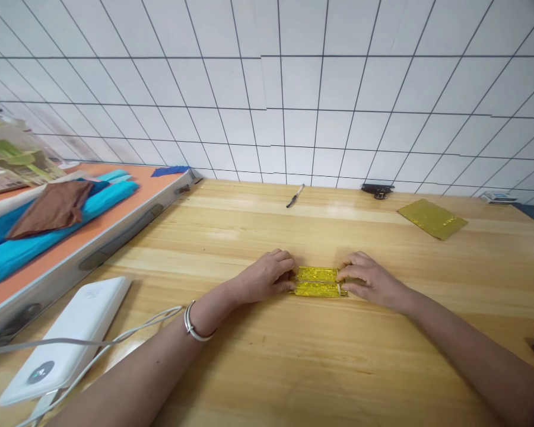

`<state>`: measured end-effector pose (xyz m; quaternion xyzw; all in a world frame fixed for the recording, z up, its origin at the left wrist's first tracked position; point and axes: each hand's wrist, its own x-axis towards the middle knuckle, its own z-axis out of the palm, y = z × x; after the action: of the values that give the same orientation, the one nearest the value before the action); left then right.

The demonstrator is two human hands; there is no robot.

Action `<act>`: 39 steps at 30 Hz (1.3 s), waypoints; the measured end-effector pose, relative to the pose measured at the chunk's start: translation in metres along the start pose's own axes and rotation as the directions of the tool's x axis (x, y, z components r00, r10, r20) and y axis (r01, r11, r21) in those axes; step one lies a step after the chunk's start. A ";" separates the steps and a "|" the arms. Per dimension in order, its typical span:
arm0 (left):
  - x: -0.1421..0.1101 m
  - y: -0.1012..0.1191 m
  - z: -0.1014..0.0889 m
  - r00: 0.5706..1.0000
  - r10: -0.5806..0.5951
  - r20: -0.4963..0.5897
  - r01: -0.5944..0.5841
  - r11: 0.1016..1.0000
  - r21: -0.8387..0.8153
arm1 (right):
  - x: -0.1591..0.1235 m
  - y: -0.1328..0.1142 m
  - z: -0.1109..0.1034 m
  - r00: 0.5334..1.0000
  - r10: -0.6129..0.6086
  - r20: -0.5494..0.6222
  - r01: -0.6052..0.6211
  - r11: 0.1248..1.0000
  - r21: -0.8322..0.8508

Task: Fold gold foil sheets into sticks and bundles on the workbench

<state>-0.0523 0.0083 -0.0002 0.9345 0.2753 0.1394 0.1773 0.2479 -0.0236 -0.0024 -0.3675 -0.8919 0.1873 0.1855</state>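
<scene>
A shiny gold foil sheet (317, 289), folded into a narrow strip with a seam along its length, lies flat on the wooden table (258, 367). At its left end my left hand (271, 276), with a silver bangle on the wrist, has its fingers closed on the edge. My right hand (371, 280) pinches the opposite end, thumb low and fingertips above. The fingertips partly cover both short ends of the foil. Farther right lies another flat gold foil sheet (431, 218), untouched.
A white power bank (71, 338) with white cables rests at the left. Beyond it, an orange-topped surface (160, 188) carries blue rolls and a brown cloth (53, 207). A pen (295, 196) and a black clip-like object (378, 190) lie near the tiled wall.
</scene>
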 end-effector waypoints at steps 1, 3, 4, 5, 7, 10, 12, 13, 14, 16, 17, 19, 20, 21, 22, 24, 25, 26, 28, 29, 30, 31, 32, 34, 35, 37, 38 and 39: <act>-0.001 0.000 0.000 1.000 -0.005 0.001 0.005 1.000 0.008 | -0.001 0.002 -0.001 1.000 -0.009 0.014 0.009 1.000 -0.001; -0.002 0.000 0.001 1.000 -0.009 0.007 0.009 1.000 0.013 | -0.001 0.005 -0.002 0.999 -0.010 0.033 0.010 1.000 0.000; -0.003 0.000 0.001 1.000 -0.007 0.013 0.007 1.000 0.011 | -0.002 0.006 -0.003 0.999 -0.007 0.043 0.007 1.000 0.003; -0.004 0.000 0.000 1.000 -0.005 0.020 0.005 1.000 0.007 | -0.002 0.006 -0.004 0.999 -0.004 0.052 0.004 1.000 0.009; -0.005 0.000 -0.001 0.999 -0.004 0.036 0.004 1.000 -0.003 | -0.002 0.003 -0.008 0.998 0.003 0.070 -0.004 1.000 0.018; -0.005 0.001 -0.004 0.998 -0.018 0.064 0.019 1.000 -0.014 | -0.002 -0.004 -0.014 0.993 0.025 0.111 -0.026 1.000 0.011; -0.005 0.002 -0.005 0.997 -0.021 0.076 0.023 1.000 -0.020 | -0.002 -0.011 -0.016 0.990 0.052 0.130 -0.050 0.999 -0.015; -0.005 0.003 -0.005 0.997 -0.021 0.077 0.023 0.999 -0.025 | -0.002 -0.014 -0.017 0.989 0.070 0.132 -0.066 0.997 -0.033; -0.005 0.004 -0.006 0.997 -0.019 0.073 0.022 0.999 -0.031 | -0.003 -0.016 -0.017 0.987 0.089 0.130 -0.083 0.995 -0.052; -0.005 0.007 -0.007 0.998 -0.019 0.056 0.021 0.999 -0.046 | -0.005 -0.021 -0.014 0.985 0.121 0.121 -0.110 0.990 -0.094; -0.005 0.009 -0.008 0.999 -0.019 0.047 0.022 0.998 -0.055 | -0.007 -0.023 -0.012 0.986 0.124 0.115 -0.111 0.987 -0.117; -0.007 0.012 -0.011 0.999 -0.015 0.043 0.018 0.997 -0.074 | -0.011 -0.026 -0.007 0.991 0.101 0.090 -0.085 0.982 -0.167; -0.008 0.014 -0.013 0.999 -0.006 0.048 0.010 0.996 -0.087 | -0.014 -0.027 -0.003 0.994 0.080 0.074 -0.065 0.980 -0.189; -0.010 0.015 -0.014 0.999 0.008 0.054 -0.003 0.995 -0.103 | -0.017 -0.028 0.000 0.997 0.057 0.053 -0.045 0.978 -0.206; -0.012 0.016 -0.015 0.998 0.027 0.056 -0.020 0.992 -0.123 | -0.019 -0.028 0.004 0.999 0.035 0.028 -0.029 0.976 -0.216; -0.016 0.017 -0.016 0.997 0.063 0.051 -0.053 0.984 -0.171 | -0.024 -0.029 0.011 1.000 0.009 -0.025 -0.014 0.975 -0.221; -0.018 0.016 -0.014 0.996 0.075 0.040 -0.065 0.979 -0.193 | -0.025 -0.029 0.014 0.999 0.003 -0.048 -0.013 0.976 -0.218; -0.019 0.016 -0.013 0.996 0.080 0.028 -0.072 0.975 -0.210 | -0.026 -0.030 0.016 0.998 0.001 -0.068 -0.015 0.977 -0.214; -0.022 0.014 -0.007 0.997 0.071 -0.003 -0.069 0.971 -0.229 | -0.027 -0.031 0.018 0.995 0.015 -0.095 -0.034 0.980 -0.198; -0.022 0.014 -0.005 0.998 0.059 -0.020 -0.062 0.970 -0.235 | -0.027 -0.032 0.019 0.994 0.027 -0.103 -0.046 0.982 -0.185; -0.022 0.014 -0.002 0.998 0.044 -0.037 -0.052 0.969 -0.241 | -0.027 -0.033 0.019 0.993 0.040 -0.109 -0.059 0.983 -0.171; -0.023 0.014 0.001 0.998 0.029 -0.052 -0.041 0.968 -0.247 | -0.027 -0.033 0.019 0.992 0.054 -0.113 -0.071 0.985 -0.157; -0.023 0.014 0.003 0.998 0.013 -0.068 -0.030 0.967 -0.253 | -0.027 -0.034 0.019 0.991 0.067 -0.117 -0.084 0.986 -0.145; -0.023 0.015 0.006 0.996 -0.014 -0.091 -0.011 0.964 -0.265 | -0.027 -0.034 0.019 0.989 0.084 -0.123 -0.100 0.987 -0.129; -0.023 0.015 0.007 0.994 -0.026 -0.103 -0.002 0.963 -0.270 | -0.027 -0.034 0.019 0.988 0.093 -0.126 -0.108 0.986 -0.124; -0.023 0.015 0.010 0.992 -0.050 -0.119 0.015 0.961 -0.276 | -0.027 -0.034 0.021 0.985 0.111 -0.131 -0.126 0.986 -0.112; -0.023 0.014 0.011 0.990 -0.063 -0.125 0.026 0.961 -0.277 | -0.026 -0.034 0.021 0.984 0.118 -0.135 -0.133 0.985 -0.106; -0.023 0.014 0.012 0.989 -0.075 -0.131 0.036 0.961 -0.276 | -0.026 -0.034 0.022 0.982 0.125 -0.142 -0.140 0.985 -0.101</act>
<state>-0.0596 -0.0189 -0.0088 0.8810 0.2913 0.2365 0.2881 0.2350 -0.0691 -0.0105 -0.4476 -0.8598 0.1243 0.2120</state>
